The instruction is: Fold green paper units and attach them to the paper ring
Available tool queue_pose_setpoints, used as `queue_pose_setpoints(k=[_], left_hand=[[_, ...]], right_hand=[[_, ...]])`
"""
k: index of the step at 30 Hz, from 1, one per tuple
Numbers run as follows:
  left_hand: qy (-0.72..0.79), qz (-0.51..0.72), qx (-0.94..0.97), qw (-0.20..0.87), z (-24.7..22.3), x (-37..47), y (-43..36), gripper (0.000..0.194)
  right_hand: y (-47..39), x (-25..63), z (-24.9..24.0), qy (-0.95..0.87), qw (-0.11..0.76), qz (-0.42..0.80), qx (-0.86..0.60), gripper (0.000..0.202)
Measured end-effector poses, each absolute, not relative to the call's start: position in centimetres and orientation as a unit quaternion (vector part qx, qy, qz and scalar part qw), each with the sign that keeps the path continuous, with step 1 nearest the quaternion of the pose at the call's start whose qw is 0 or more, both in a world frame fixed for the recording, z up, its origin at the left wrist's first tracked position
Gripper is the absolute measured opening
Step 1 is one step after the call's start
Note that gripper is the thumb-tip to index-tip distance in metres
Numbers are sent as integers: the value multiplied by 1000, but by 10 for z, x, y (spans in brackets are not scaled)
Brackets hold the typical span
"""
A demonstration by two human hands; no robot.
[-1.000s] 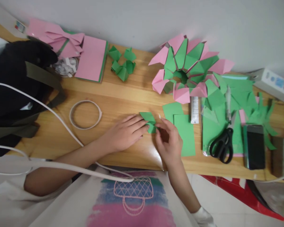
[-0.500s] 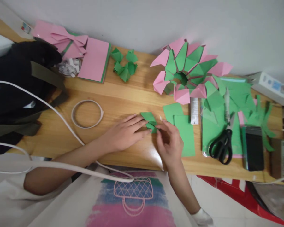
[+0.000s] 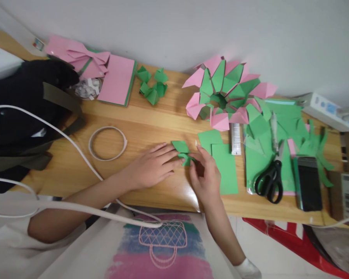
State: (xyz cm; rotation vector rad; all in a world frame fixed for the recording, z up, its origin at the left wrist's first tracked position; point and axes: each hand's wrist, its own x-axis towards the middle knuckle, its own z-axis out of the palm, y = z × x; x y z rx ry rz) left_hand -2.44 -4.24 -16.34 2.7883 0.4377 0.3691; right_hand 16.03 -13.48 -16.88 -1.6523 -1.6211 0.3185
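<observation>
A small piece of folded green paper (image 3: 180, 147) lies on the wooden table between my hands. My left hand (image 3: 151, 166) rests flat with its fingers stretched out, the fingertips pressing on the paper's left side. My right hand (image 3: 206, 172) has its fingers curled in a pinch at the paper's right edge; the fingertips partly hide that edge. Just right of my right hand are flat green paper sheets (image 3: 225, 170), one overlapping another. A white tube (image 3: 235, 139) lies beyond them.
Behind stand a pink and green folded-paper ring (image 3: 218, 79) and small green folded pieces (image 3: 152, 95). A tape-like ring (image 3: 90, 143) lies left. Black scissors (image 3: 270, 180), a phone (image 3: 309, 184) and green scraps (image 3: 291, 120) are right. A white cable (image 3: 75, 145) crosses near my left arm.
The whole view has shifted slightly. My hands stay at the folded green paper, with my left fingers still flat and my right fingers still pinching its edge.
</observation>
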Motion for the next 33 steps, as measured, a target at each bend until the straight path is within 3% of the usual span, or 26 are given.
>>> queue_pose_setpoints(k=[7, 17, 23, 33], left_hand=[[174, 128, 968, 129, -165, -26, -45, 39], [187, 168, 957, 147, -161, -20, -48, 32], [242, 159, 944, 157, -162, -13, -59, 31], [237, 176, 947, 128, -163, -13, -54, 29]], right_hand=[[-134, 157, -169, -644, 384, 94, -654, 60], [-133, 156, -169, -635, 382, 94, -665, 58], [-129, 162, -158, -606, 366, 173, -685, 54], [-122, 186, -153, -706, 354, 161, -592, 52]])
